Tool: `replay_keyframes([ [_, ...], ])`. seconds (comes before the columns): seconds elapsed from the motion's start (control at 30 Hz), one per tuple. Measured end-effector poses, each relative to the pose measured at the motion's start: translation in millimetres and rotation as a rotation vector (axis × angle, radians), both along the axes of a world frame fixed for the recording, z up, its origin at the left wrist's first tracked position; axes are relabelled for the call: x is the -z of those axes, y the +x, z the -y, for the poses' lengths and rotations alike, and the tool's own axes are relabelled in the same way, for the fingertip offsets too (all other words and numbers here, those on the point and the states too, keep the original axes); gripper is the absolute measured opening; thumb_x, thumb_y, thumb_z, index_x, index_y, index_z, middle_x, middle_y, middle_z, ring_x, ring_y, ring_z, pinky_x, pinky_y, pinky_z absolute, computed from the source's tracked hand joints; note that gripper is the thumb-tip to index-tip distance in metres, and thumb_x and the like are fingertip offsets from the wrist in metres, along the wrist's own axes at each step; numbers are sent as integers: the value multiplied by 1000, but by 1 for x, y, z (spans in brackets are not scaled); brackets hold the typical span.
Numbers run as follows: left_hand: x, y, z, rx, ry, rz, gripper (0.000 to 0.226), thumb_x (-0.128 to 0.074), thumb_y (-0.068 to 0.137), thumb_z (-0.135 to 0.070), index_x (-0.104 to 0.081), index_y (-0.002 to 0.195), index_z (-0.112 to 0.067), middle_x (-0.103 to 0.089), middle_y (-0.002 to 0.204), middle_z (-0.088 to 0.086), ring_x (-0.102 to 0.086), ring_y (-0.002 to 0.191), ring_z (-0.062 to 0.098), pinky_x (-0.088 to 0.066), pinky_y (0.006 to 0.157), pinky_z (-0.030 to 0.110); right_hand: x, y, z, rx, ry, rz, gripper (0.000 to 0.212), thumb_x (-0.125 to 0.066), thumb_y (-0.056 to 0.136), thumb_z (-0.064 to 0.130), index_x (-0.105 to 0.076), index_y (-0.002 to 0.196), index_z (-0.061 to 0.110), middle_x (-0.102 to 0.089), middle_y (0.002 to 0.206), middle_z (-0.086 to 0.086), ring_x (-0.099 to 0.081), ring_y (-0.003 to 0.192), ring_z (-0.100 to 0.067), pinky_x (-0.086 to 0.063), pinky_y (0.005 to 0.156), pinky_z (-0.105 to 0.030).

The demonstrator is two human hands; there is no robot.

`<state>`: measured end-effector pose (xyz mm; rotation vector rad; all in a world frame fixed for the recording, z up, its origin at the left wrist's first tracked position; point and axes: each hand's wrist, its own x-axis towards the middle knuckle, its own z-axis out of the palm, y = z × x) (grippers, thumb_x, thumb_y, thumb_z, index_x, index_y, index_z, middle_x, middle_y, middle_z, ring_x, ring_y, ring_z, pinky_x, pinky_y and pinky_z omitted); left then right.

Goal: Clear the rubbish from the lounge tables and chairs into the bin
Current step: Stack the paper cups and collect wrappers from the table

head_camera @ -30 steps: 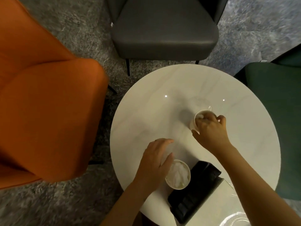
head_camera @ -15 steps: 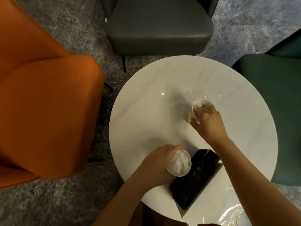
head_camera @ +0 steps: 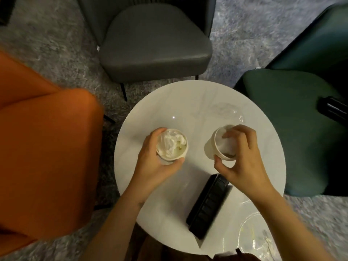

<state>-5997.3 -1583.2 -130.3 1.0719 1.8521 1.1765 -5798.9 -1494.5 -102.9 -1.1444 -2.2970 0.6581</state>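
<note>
the left hand (head_camera: pixel 154 162) holds a cup stuffed with tissue (head_camera: pixel 171 144). the right hand (head_camera: pixel 243 157) pinches the other cup (head_camera: pixel 216 146) at its rim. next, i think, both go to the bin.

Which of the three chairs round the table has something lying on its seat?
The green chair, right of the table: a black object lies on its seat. The grey chair and the orange chair show nothing on theirs.

Black ridged case (head_camera: pixel 205 208) (lying flat, diagonal); grey mottled carpet (head_camera: pixel 47 38) underneath.
</note>
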Motion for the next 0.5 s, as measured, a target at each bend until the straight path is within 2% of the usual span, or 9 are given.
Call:
replay_keyframes([
  [0.1,-24,1,-13,107,26,23,76,-82,63,-15,-44,127,-29,-50,125,-8,-49,114,-1,-45,90,16,-9,14,12,79,47,-70,72,-73,62,19,-36,124,14,-28,132,-5,-31,124,-13,-26,96,0],
  [0.23,-48,14,-33,259,58,81,75,-81,64,-17,-44,125,-37,-50,126,-14,-48,116,-1,-43,85,8,-18,28,23,200,147,-123,77,-74,61,17,-34,126,10,-21,143,-12,-13,133,8,-20,102,-4],
  [0.33,-70,30,-48,366,111,157,73,-80,61,-27,-44,123,-41,-51,125,-19,-49,118,3,-46,85,12,-24,41,30,257,124,-153,80,-77,64,17,-32,130,15,-22,147,-12,-15,137,3,-22,104,-6],
  [0.43,-90,45,-62,462,171,199,71,-78,60,-34,-45,123,-42,-52,126,-19,-50,120,8,-48,84,16,-32,52,39,311,31,-193,84,-79,64,21,-29,132,26,-28,145,0,-25,133,0,-26,102,-8],
  [0.5,-100,52,-69,515,197,216,71,-78,60,-35,-45,123,-40,-52,126,-16,-51,120,11,-49,84,18,-36,58,46,340,26,-197,85,-78,65,22,-27,133,31,-25,146,6,-26,133,-2,-26,103,-9],
])
